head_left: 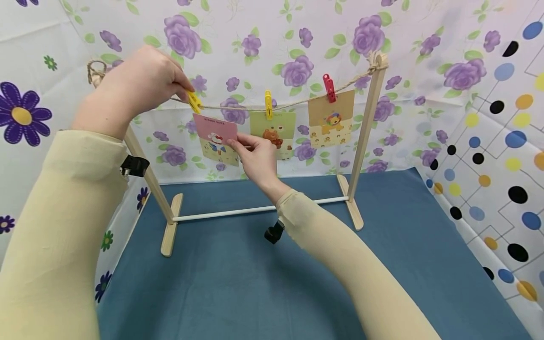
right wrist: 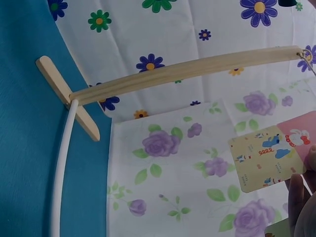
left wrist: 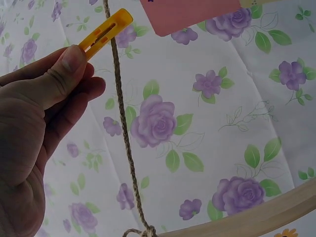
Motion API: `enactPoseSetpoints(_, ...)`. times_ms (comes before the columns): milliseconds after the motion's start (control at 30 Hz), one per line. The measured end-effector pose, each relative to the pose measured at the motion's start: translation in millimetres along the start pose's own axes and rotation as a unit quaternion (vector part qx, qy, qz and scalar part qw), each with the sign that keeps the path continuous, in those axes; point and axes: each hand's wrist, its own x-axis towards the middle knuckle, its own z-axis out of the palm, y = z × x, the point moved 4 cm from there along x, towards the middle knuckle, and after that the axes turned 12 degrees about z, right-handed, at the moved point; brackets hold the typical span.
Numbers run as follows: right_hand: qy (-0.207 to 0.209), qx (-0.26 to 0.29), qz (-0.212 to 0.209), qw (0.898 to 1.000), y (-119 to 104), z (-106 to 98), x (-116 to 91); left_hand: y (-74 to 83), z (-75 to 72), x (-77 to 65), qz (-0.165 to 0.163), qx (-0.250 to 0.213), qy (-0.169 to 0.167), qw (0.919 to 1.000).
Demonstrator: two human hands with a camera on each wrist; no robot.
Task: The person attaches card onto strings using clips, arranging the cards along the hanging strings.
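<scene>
My left hand [head_left: 144, 82] pinches a yellow clothespin [head_left: 194, 102] by its end, close to the rope [head_left: 231, 108]. In the left wrist view the clothespin [left wrist: 107, 32] crosses the rope; whether it clips the rope I cannot tell. My right hand [head_left: 260, 160] holds a pink and cream card [head_left: 210, 128] with a white cartoon character by its right edge, thumb on the front. The card's top left corner lies just below the clothespin, and the left wrist view shows a gap between them. The right wrist view cuts off most of the right hand [right wrist: 298, 205].
A second yellow clothespin [head_left: 268, 105] hangs a green bear card [head_left: 284, 122] on the rope. Right of it, a red clothespin [head_left: 329, 89] holds a brown lion card [head_left: 318, 111]. The rope joins two wooden posts [head_left: 367, 127], linked low down by a white rod [head_left: 225, 213] over blue cloth [head_left: 238, 283].
</scene>
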Motion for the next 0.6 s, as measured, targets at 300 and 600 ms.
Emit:
enactPoseSetpoints(300,0.005,0.000,0.000,1.000,-4.0,0.7,-1.2,2.4,1.3,0.4,0.002,-0.007,-0.005,1.0000)
enactPoseSetpoints(600,0.003,0.007,-0.009,1.000,-4.8,4.1,-2.5,4.4,0.9,0.1,0.016,-0.007,0.003,0.9998)
